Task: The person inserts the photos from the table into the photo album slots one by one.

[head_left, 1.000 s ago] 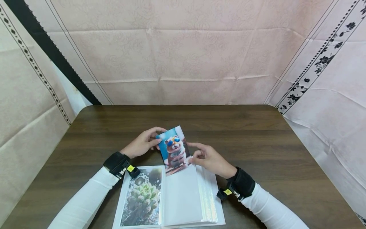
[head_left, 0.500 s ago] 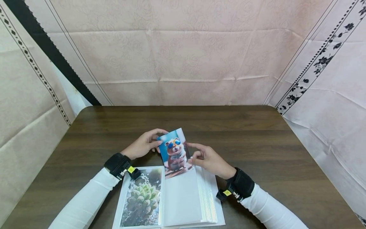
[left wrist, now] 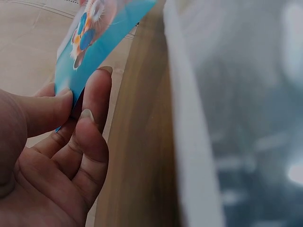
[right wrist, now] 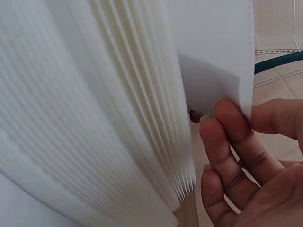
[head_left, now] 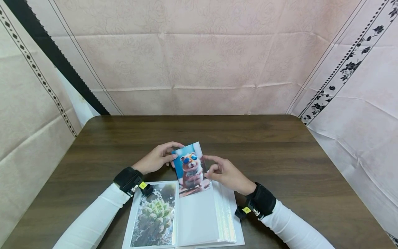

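Note:
My left hand [head_left: 157, 158] pinches the upper left corner of a photo [head_left: 192, 171] of a hamster in blue sunglasses. The photo tilts slightly, its lower part inside the top of a clear page pocket of an open photo album [head_left: 197, 221]. Thumb and fingers on the blue corner show in the left wrist view, where the photo [left wrist: 106, 45] runs up and away. With my right hand [head_left: 228, 174] I pinch the page's top edge near its right corner. In the right wrist view the page [right wrist: 218, 28] is between thumb and fingertips, and a shadow shows through it.
On the album's left page is a picture of a green succulent [head_left: 157, 214]. Several more pages [head_left: 228, 224] are stacked at its right side. The album lies on a brown wooden table [head_left: 264, 145], with a pale patterned cloth [head_left: 199, 62] hanging behind.
The hamster photo has slid down a little into the pocket and straightened slightly. My left hand has moved down and right with it, while the right hand has stayed nearly still.

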